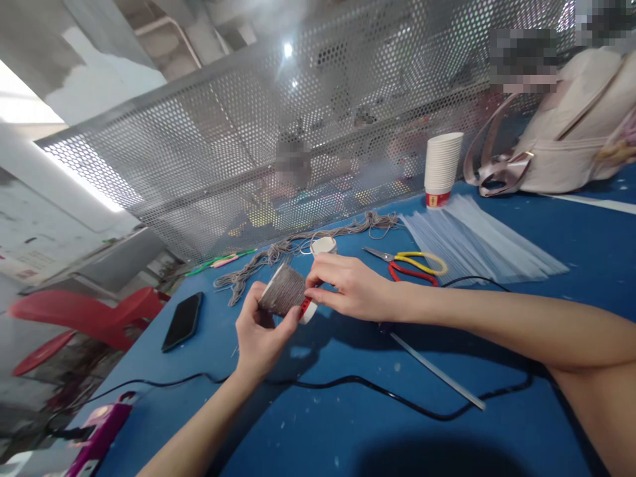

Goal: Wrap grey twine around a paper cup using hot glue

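A paper cup (285, 291) wound with grey cord lies tilted in my left hand (261, 334), whose fingers and thumb are closed around it. Part of its red and white end shows bare. At that end, the fingertips of my right hand (342, 286) are pinched together against the cord and the red band. Whatever they pinch is too small to make out. Just behind my right hand stands a white round container (324, 246). Scissors (415, 262) with red and yellow handles lie beyond my right forearm.
Loose grey cord (283, 250) lies along the perforated metal screen (209, 165). Translucent sticks (497, 242), stacked paper cups (443, 165) and a pale backpack (561, 132) are at right. A phone (183, 322), black cable (358, 380), single translucent stick (437, 371) and purple power strip (102, 434) lie nearer.
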Tool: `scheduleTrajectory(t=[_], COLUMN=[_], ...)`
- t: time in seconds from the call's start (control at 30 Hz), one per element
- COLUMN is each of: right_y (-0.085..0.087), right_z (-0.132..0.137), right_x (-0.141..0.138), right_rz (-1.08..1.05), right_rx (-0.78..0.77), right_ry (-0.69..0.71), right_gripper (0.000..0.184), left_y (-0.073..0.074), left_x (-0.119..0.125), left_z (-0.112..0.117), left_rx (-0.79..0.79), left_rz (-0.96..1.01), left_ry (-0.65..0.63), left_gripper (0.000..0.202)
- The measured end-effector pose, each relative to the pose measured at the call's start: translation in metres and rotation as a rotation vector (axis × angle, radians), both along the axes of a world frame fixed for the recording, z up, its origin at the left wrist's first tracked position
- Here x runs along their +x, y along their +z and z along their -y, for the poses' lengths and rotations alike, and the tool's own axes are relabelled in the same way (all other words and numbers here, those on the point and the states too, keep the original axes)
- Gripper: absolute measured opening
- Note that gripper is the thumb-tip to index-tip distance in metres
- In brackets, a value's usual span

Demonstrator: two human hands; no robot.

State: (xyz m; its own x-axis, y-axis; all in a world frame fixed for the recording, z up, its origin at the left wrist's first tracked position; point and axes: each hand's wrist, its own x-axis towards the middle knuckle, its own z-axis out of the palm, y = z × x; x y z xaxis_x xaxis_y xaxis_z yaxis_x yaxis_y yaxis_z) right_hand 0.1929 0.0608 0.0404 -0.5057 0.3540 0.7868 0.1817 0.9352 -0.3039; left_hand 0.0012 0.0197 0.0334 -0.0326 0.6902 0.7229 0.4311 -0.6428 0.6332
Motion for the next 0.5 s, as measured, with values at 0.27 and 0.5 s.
scheduleTrajectory(t=[0.27, 0.5], right_y=[0.002, 0.008], right_z=[0.0, 0.003], right_x=[-0.002, -0.003], right_rz=[-0.05, -0.079], right_rx=[-0.172, -0.429], right_ry=[0.06, 0.076], right_gripper=[0.011, 0.007], left_y=[0.0, -0.005], left_x=[-0.002, -0.012], left_z=[-0.002, -0.004], left_rx=[0.085, -0.007], left_rz=[-0.02, 0.041], left_ry=[-0.055, -0.134], left_gripper=[0.023, 0.025])
